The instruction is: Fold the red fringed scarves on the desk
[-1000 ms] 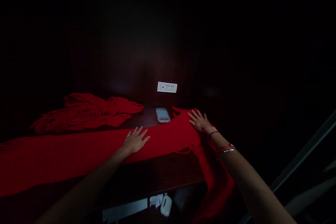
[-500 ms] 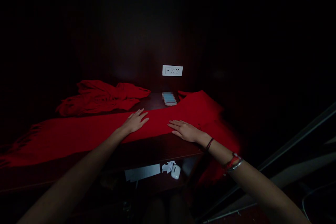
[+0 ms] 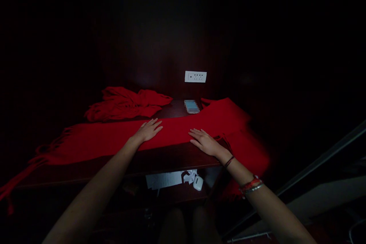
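Resting flat: left grip [image 3: 148,130], right grip [image 3: 204,142], fingers extended, clasping nothing | red scarf [image 3: 174,130] under and between both, probably to keep it smooth | bunched red cloth [image 3: 126,103] beyond left grip

The room lay in deep gloom, its upper corners at ten and two o'clock lost in black. Toward eleven o'clock from the middle of the view, a faint sheen lit the dark reddish-brown wall [image 3: 160,45]. A white socket plate [image 3: 195,76] was fixed to it, close by at one o'clock. At six o'clock ran the front edge of a dark wooden table [image 3: 168,162], with a shelf [image 3: 180,195] beneath. A pale strip [image 3: 323,155] slanted from past three o'clock down toward five.
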Motion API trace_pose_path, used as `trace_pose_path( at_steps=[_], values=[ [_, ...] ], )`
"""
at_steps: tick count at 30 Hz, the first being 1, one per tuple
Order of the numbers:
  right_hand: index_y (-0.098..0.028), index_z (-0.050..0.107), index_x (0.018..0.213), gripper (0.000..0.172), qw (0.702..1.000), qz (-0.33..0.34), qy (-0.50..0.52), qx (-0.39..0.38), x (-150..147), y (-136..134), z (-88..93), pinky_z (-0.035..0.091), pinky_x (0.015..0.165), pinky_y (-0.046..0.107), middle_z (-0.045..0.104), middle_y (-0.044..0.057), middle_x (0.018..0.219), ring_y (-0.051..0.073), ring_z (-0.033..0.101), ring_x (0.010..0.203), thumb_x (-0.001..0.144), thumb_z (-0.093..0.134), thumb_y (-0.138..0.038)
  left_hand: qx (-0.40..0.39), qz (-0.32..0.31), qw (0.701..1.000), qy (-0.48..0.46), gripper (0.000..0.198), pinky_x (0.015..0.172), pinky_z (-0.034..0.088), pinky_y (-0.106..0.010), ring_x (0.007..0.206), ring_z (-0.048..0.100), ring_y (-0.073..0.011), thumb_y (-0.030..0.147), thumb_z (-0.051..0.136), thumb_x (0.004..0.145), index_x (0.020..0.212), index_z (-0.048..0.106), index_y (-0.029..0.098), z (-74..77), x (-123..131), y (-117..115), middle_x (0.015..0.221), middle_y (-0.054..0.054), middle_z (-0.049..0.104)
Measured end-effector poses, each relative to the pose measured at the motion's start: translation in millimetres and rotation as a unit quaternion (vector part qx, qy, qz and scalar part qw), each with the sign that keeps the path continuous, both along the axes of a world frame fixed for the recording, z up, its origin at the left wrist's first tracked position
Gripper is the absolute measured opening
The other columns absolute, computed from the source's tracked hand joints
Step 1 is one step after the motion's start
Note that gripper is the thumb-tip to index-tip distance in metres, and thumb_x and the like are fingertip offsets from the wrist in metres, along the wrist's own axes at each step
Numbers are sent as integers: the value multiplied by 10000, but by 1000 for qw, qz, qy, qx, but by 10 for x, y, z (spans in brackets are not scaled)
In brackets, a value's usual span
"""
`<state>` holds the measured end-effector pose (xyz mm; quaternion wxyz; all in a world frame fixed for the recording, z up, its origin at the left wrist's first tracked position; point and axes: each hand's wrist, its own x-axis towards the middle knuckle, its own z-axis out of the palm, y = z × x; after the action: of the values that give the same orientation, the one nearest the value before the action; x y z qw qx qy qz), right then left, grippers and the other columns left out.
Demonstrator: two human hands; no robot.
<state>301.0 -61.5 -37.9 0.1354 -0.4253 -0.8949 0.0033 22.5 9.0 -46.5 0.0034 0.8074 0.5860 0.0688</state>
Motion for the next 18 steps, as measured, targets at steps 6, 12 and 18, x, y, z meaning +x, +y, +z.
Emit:
trace_pose_path(
  at_steps=[6,12,18],
  values=[
    [-240,184,1281,516,1000,20,12,-15,-555,27,189,122,971,441,159,27,1345,199,93,1225,820,140,-468,2,69,998,1,518,941,138,-450,1215,137,-220,483,117,804,1262,229,269,30,-15,-53,1344,-39,161],
    [-233,151,1289,582,994,29,-53,-87,-1047,343,108,87,963,469,134,40,1350,220,73,1225,792,98,-531,-32,76,996,19,499,945,145,-441,1221,111,-210,449,116,809,1271,192,277,38,-38,-73,1350,-18,132],
    [-199,169,1286,594,976,-112,-160,-93,-143,743,157,55,958,480,140,84,1342,216,102,1221,794,97,-525,-39,82,996,24,500,949,138,-443,1222,102,-208,444,122,805,1276,166,280,8,-50,-34,1352,-11,99]
  ],
)
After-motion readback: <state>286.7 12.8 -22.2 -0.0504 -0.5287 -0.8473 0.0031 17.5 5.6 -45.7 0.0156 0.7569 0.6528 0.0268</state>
